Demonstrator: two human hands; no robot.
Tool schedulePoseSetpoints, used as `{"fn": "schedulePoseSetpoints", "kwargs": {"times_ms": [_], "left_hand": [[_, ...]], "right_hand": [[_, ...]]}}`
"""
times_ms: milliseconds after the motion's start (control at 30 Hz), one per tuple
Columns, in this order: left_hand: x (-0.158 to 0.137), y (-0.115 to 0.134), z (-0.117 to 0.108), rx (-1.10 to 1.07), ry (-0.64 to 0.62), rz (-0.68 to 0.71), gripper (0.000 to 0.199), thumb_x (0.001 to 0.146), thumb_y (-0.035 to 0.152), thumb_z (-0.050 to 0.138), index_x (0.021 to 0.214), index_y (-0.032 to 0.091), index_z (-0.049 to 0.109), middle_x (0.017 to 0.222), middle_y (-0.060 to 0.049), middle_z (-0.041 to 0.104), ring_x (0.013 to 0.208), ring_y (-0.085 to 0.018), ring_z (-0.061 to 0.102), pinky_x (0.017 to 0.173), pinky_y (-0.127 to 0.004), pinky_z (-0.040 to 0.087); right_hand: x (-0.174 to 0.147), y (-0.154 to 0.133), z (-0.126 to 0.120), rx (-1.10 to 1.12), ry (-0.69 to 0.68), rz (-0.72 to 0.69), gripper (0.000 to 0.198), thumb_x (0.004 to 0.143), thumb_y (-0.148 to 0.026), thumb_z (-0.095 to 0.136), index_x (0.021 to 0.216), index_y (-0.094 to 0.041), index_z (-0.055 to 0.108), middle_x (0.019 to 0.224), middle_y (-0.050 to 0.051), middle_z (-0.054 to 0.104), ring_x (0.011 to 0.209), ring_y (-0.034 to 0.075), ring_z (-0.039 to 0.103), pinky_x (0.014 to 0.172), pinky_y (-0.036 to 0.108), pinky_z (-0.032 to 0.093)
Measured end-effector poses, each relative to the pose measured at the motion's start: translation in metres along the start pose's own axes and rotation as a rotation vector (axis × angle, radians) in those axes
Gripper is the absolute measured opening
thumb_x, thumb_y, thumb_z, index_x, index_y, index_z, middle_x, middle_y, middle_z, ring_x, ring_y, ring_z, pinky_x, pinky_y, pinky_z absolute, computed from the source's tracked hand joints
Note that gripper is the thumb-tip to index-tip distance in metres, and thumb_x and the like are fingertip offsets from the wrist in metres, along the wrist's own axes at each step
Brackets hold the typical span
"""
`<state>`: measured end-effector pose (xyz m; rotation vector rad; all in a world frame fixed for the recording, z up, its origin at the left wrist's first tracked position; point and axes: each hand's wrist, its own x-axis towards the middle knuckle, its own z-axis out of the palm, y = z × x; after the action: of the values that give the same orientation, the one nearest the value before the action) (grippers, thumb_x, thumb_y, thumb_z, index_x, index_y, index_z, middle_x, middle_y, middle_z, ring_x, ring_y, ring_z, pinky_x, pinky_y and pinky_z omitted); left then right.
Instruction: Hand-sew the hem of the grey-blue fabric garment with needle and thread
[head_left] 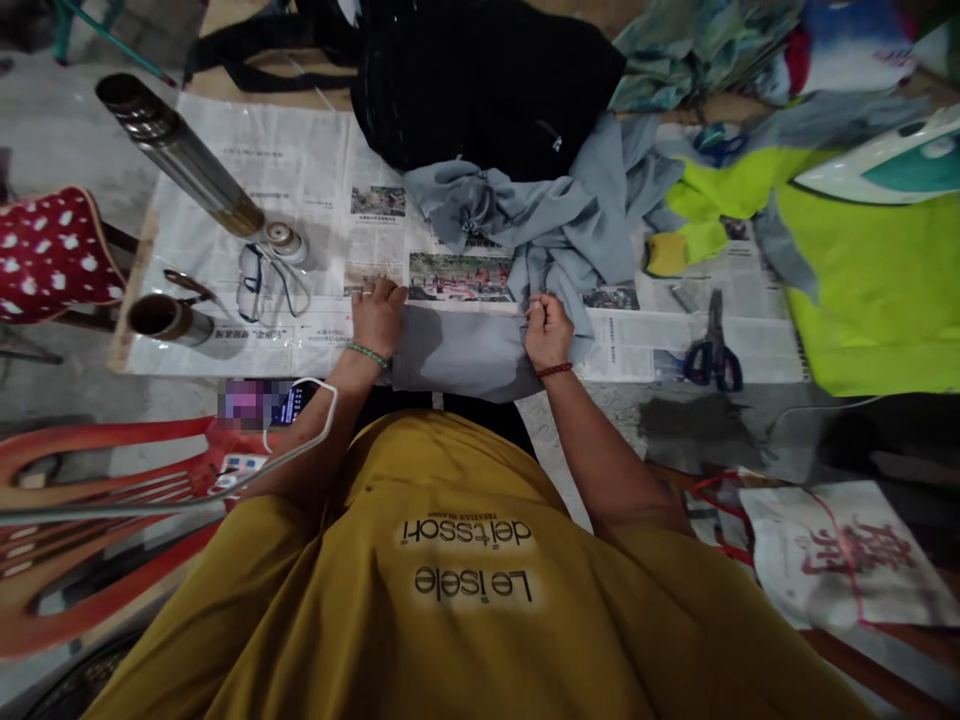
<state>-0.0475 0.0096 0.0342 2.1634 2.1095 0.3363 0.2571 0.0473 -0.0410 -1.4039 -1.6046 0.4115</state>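
A piece of grey cloth [465, 350] lies across the near edge of the table, its lower part hanging toward my lap. At its left end is my left hand [379, 315], fingers curled down over the cloth's edge, a green bracelet at the wrist. My right hand [549, 328], with a dark red bracelet, is closed in a pinch at the cloth's right end. What sits between those fingertips is too small to make out. Beyond the right hand, more bunched grey fabric [570, 215] runs back to a black bag [480, 90].
Newspaper [307, 150] covers the table. On the left are a steel thermos [187, 160], its cup [169, 320] and eyeglasses [262, 285]. To the right lie scissors [714, 350], a neon yellow garment [870, 300] and an iron [892, 165]. A phone [285, 400] rests on a red chair [150, 445].
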Motion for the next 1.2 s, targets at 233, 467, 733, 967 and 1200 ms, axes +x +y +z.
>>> {"fn": "schedulePoseSetpoints", "kwargs": {"times_ms": [233, 467, 733, 967, 1200], "left_hand": [[0.020, 0.063, 0.012, -0.187, -0.095, 0.326, 0.047, 0.093, 0.022, 0.055, 0.140, 0.019, 0.059, 0.146, -0.015, 0.059, 0.134, -0.033, 0.051, 0.108, -0.050, 0.042], [0.027, 0.085, 0.032, -0.151, -0.231, 0.383, 0.038, 0.091, 0.026, 0.063, 0.128, 0.023, 0.070, 0.130, -0.013, 0.068, 0.127, -0.033, 0.056, 0.106, -0.050, 0.041], [0.020, 0.077, 0.045, -0.211, -0.034, 0.459, 0.018, 0.096, 0.022, 0.059, 0.098, 0.020, 0.077, 0.130, -0.013, 0.068, 0.126, -0.030, 0.058, 0.110, -0.050, 0.038], [0.021, 0.063, 0.066, -0.356, -0.089, 0.498, 0.023, 0.095, 0.019, 0.055, 0.109, 0.018, 0.073, 0.107, -0.010, 0.074, 0.095, -0.021, 0.070, 0.087, -0.034, 0.054], [0.022, 0.057, 0.076, -0.503, -0.073, 0.492, 0.024, 0.094, 0.023, 0.057, 0.106, 0.019, 0.078, 0.103, -0.009, 0.075, 0.097, -0.022, 0.070, 0.090, -0.035, 0.057]], "right_hand": [[0.001, -0.002, -0.002, 0.003, -0.026, 0.025, 0.046, 0.103, -0.060, 0.037, 0.104, -0.023, 0.063, 0.079, 0.004, 0.066, 0.077, 0.020, 0.064, 0.080, 0.035, 0.054], [0.001, -0.002, -0.001, -0.018, -0.016, 0.024, 0.049, 0.102, -0.062, 0.036, 0.103, -0.023, 0.064, 0.077, 0.003, 0.067, 0.073, 0.020, 0.063, 0.077, 0.035, 0.054], [0.001, -0.001, 0.000, -0.024, 0.010, 0.007, 0.046, 0.103, -0.060, 0.036, 0.102, -0.023, 0.064, 0.076, 0.002, 0.067, 0.071, 0.018, 0.062, 0.076, 0.032, 0.053], [0.001, -0.004, -0.001, 0.004, -0.005, 0.044, 0.046, 0.102, -0.061, 0.039, 0.102, -0.022, 0.064, 0.076, 0.004, 0.067, 0.075, 0.020, 0.064, 0.079, 0.035, 0.055], [-0.002, -0.009, -0.005, 0.024, 0.028, 0.033, 0.049, 0.104, -0.061, 0.034, 0.104, -0.021, 0.063, 0.077, 0.003, 0.065, 0.069, 0.017, 0.063, 0.072, 0.033, 0.055]]}}
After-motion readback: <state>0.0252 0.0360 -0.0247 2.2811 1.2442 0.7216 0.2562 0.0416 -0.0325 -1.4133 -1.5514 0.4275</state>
